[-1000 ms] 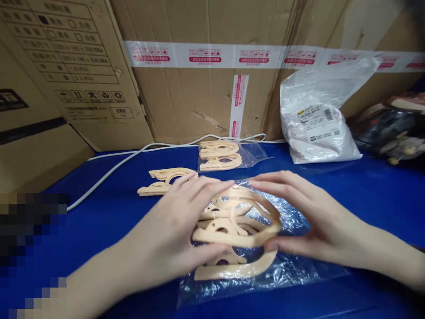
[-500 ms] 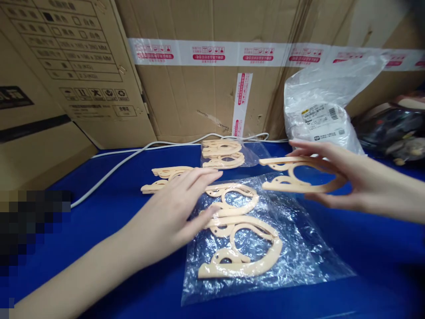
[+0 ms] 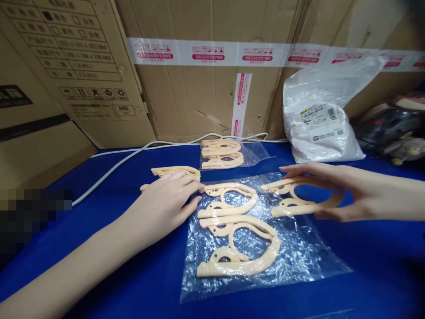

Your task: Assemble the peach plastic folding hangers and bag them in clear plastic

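Observation:
My right hand (image 3: pixel 358 190) grips a beige folding clothes hanger (image 3: pixel 327 208) between thumb and fingers, its free ends over the upper right of a clear plastic bag (image 3: pixel 308 252). Two more folded hangers lie at the bag: an upper one (image 3: pixel 254 199) and a lower one (image 3: pixel 274 252). My left hand (image 3: pixel 169 195) is draped over another folded hanger (image 3: pixel 159 170) left of the bag, hiding much of it. Its thumb is apart from the fingers, which look loosely bent, and no grip shows.
A small clear bag with folded hangers (image 3: pixel 222 161) lies at the back. Behind stand cardboard boxes (image 3: pixel 199 97), with a white cable (image 3: pixel 116 168) along their foot. A white plastic parcel (image 3: pixel 322 128) sits at the back right beside dark blurred items (image 3: pixel 392 128). The table is blue (image 3: pixel 133 283).
My right hand has lowered the hanger toward the clear bag and tilted it. My left hand has drawn back left, off the bag's hangers and over the hanger at the left.

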Available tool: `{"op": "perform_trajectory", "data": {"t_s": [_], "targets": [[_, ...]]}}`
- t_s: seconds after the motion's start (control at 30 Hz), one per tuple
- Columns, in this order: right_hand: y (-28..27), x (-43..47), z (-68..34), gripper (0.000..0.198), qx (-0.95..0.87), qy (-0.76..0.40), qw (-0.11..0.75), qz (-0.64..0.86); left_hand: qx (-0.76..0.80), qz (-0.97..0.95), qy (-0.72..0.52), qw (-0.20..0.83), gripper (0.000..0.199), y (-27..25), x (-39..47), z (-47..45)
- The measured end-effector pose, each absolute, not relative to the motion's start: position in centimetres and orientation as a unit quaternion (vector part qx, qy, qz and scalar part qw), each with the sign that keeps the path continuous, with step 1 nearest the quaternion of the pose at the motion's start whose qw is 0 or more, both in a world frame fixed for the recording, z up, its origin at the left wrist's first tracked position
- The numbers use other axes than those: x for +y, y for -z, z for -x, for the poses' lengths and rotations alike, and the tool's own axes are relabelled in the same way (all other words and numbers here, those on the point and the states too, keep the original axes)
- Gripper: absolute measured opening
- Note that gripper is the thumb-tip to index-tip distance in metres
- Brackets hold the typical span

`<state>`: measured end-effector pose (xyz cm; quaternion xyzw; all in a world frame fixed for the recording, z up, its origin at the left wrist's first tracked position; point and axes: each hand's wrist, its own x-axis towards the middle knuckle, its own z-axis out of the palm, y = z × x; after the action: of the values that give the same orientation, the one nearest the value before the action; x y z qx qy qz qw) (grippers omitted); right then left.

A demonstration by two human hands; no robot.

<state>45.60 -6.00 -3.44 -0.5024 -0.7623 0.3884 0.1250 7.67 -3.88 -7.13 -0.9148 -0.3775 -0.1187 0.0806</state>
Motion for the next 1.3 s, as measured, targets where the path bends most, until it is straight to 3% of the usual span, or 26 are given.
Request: {"op": "perform_trajectory", "data": {"t_s": [0.2, 0.4, 0.5, 0.7, 0.93, 1.3], "targets": [[4.4, -5.8, -42.7, 0.068, -0.786, -0.372, 0.163, 0.466, -0.359, 0.921, 0.124, 0.091, 0.032, 7.2, -3.7, -7.4], [5.0, -5.8, -40.8, 0.081, -0.884, -0.152, 0.089, 0.432, -0.342, 0.922, 0.113, 0.144, 0.029, 7.4, -3.3, -7.2], [4.8, -5.6, -42.2, 0.08, -0.885, -0.12, 0.085, 0.442, -0.342, 0.915, 0.11, 0.184, 0.025, 7.4, -3.1, -7.3], [5.8, -4.8, -41.9, 0.072, -0.877, -0.135, 0.118, 0.446, -0.357, 0.91, 0.109, 0.182, 0.019, 7.5, -3.1, -7.3], [7.6, -4.6, -38.5, 0.061, -0.849, -0.193, 0.226, 0.436, -0.433, 0.887, 0.145, 0.069, 0.024, 7.3, -3.5, -7.6], [8.4, -4.5, -37.7, 0.059, -0.836, -0.215, 0.263, 0.431, -0.501, 0.85, 0.16, 0.026, 0.027, 7.2, -4.1, -7.9]]}}
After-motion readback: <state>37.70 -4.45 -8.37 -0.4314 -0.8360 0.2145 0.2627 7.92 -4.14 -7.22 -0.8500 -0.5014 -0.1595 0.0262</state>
